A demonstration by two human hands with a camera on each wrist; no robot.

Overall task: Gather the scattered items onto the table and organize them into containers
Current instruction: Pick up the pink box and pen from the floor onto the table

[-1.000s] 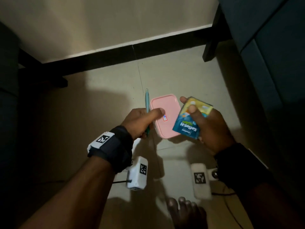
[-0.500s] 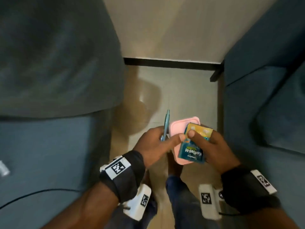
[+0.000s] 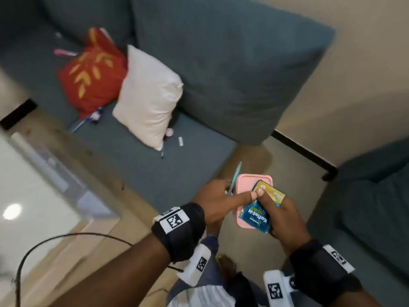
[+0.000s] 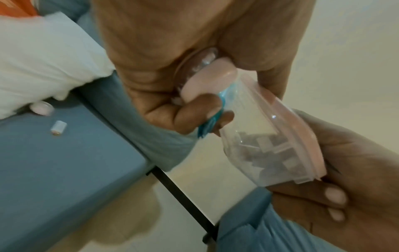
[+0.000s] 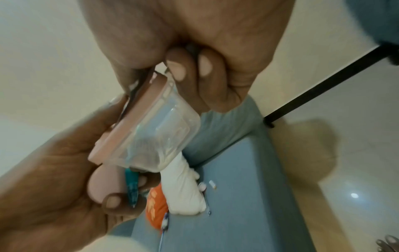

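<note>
I'm in a home living room: a blue-grey sofa (image 3: pixel 221 69) stretches from ten to one o'clock, carrying a white cushion (image 3: pixel 148 96) and a red leaf-patterned cushion (image 3: pixel 93 72), above a pale tiled floor (image 3: pixel 287 165).

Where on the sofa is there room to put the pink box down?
Bare seat lies on the sofa between the white pillow and its front edge. It is crowded beside the red pillow and round the white pillow's lower corner, where small bits lie.

Left hand (image 3: pixel 218 199): fingers curled, thumb extended toward right hand | Right hand (image 3: pixel 285 216): fingers curled in grip, thumb on top | Thumb tips touching | Both forearms raised, black wrist bands worn
</note>
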